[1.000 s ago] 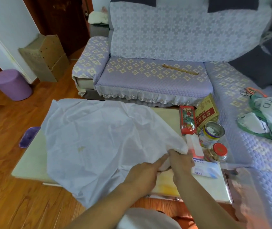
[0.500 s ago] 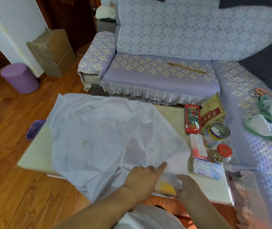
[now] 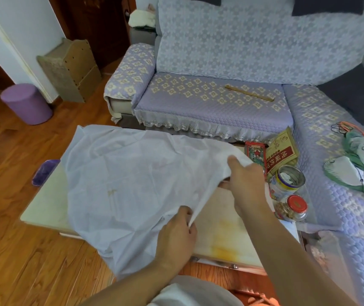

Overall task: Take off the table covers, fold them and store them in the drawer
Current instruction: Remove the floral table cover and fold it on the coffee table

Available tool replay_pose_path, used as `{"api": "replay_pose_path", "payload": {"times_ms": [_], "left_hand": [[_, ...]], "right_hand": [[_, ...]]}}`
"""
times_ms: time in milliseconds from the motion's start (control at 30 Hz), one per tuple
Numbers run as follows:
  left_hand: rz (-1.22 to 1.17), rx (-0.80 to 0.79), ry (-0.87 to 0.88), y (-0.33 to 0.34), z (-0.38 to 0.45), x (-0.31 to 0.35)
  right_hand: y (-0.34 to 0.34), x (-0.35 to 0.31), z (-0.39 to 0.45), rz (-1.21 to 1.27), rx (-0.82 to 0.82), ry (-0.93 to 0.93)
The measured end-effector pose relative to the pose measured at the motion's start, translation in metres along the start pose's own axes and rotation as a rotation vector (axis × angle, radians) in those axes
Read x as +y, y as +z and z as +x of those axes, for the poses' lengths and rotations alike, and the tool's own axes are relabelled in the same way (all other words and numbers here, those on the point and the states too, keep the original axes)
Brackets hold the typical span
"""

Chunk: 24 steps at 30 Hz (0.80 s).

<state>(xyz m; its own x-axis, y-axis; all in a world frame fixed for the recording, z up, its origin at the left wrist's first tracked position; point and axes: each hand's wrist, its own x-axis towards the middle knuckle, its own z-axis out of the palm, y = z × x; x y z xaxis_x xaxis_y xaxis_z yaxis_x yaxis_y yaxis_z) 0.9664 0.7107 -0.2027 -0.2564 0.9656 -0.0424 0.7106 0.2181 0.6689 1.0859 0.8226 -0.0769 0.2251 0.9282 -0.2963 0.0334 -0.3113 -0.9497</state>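
A thin white table cover (image 3: 128, 184) lies crumpled over the left and middle of the low cream table (image 3: 220, 230), its near edge hanging over the table's front. My left hand (image 3: 176, 237) grips the cover's near right edge by the table front. My right hand (image 3: 246, 184) holds the cover's far right corner, lifted off the tabletop and pulled toward the left. The table's right part is bare, with a yellow stain near the front.
At the table's right end stand a tin can (image 3: 287, 182), a red-lidded jar (image 3: 292, 208), a red packet (image 3: 255, 154) and a brown box (image 3: 283, 151). A lilac sofa (image 3: 209, 102) wraps behind and to the right. A purple stool (image 3: 25, 103) stands on the wood floor at left.
My right hand left the near edge, moved up and away, and now lifts the cover's far right corner. My left hand went from pointing on the cloth to gripping its near edge. More tabletop shows.
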Motion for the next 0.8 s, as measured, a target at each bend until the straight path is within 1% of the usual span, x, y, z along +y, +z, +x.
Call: {"api": "replay_pose_path", "payload": {"times_ms": [100,200,233,300,367,433,500,567,600,633,667,733,800], "left_hand": [[-0.056,0.163,-0.150,-0.012,0.008,-0.013],[-0.036,0.302,-0.264,-0.024,0.009,-0.039],[-0.032,0.320,-0.315,-0.026,0.010,-0.050],[-0.025,0.304,-0.420,-0.033,0.012,-0.073],[-0.033,0.253,-0.431,-0.033,0.008,-0.092],[-0.092,0.218,-0.392,-0.036,0.000,-0.099],[-0.141,0.219,-0.353,-0.056,-0.003,-0.095],[-0.114,0.325,-0.251,-0.096,0.006,-0.086],[-0.061,0.368,-0.182,-0.121,0.013,-0.079],[0.020,0.373,-0.107,-0.145,0.020,-0.069],[0.117,0.331,-0.043,-0.167,0.028,-0.056],[0.314,0.218,0.060,-0.194,0.040,-0.032],[0.469,0.179,0.210,-0.197,0.048,-0.019]], "right_hand": [[0.025,-0.037,0.003,0.291,-0.033,0.038],[0.044,-0.067,0.011,0.456,-0.076,0.082],[0.051,-0.073,0.014,0.502,-0.085,0.094],[0.063,-0.082,0.020,0.569,-0.087,0.099],[0.071,-0.088,0.025,0.621,-0.080,0.089],[0.075,-0.089,0.033,0.639,-0.063,0.082],[0.073,-0.091,0.042,0.644,-0.040,0.053],[0.065,-0.096,0.054,0.677,0.039,0.020],[0.058,-0.097,0.060,0.681,0.099,0.000],[0.051,-0.098,0.066,0.673,0.155,-0.021],[0.043,-0.097,0.070,0.683,0.185,-0.023],[0.030,-0.086,0.072,0.751,0.159,0.011],[0.021,-0.060,0.065,0.773,0.082,0.077]]}}
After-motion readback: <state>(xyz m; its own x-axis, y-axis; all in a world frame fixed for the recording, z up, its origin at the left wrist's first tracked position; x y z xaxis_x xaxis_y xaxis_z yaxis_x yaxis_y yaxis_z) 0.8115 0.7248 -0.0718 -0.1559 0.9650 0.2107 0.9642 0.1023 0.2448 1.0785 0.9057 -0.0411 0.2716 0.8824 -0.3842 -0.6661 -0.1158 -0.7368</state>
